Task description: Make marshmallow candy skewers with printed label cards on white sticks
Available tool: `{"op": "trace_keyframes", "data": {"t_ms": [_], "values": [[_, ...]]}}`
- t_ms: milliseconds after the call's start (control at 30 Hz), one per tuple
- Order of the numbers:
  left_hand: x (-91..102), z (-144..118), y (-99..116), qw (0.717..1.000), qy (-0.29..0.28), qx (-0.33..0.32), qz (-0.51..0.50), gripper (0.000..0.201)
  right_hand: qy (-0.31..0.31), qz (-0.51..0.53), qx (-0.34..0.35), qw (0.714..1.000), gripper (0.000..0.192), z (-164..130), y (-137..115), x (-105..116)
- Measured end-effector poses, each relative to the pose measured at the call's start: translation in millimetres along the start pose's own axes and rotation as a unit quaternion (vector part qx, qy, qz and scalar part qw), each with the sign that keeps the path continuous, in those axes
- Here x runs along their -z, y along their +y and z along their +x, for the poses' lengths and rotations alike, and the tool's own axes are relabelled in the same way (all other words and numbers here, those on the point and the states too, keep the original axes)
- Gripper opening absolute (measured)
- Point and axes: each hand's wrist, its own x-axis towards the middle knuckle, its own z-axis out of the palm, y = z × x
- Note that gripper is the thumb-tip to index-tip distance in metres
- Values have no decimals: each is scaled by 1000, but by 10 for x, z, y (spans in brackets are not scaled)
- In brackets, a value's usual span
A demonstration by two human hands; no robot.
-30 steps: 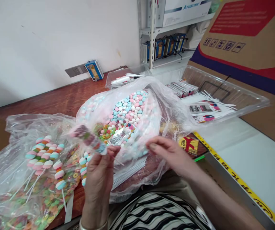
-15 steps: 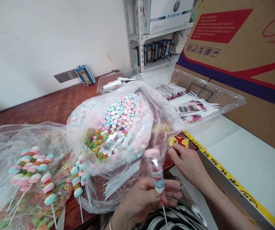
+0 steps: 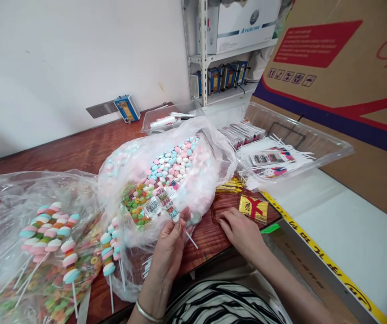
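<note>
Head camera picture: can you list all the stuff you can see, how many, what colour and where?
big candy bag: one, clear, full of pink, blue and white sweets, table middle
candy skewers: several, pastel stripes, in the clear bag at left
wrapped skewer: one, printed clear sleeve, in the left hand
twist ties: a bunch, gold, right of the big bag
label packet: one, yellow with red cross, near the right hand
clear tray: one, holds sticks and printed sleeves, right
cardboard box: one, brown and red, far right
left hand: gripping the skewer
right hand: resting on the table
</note>
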Motion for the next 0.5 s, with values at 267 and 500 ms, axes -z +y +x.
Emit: {"op": "trace_keyframes", "data": {"t_ms": [267,500], "values": [[-24,18,-17,1000,18,9,-2,20,28,19,-22,999,18,157,-90,-142],[53,-8,-47,1000,2,12,-25,17,38,158,-30,986,20,142,53,-151]]}}
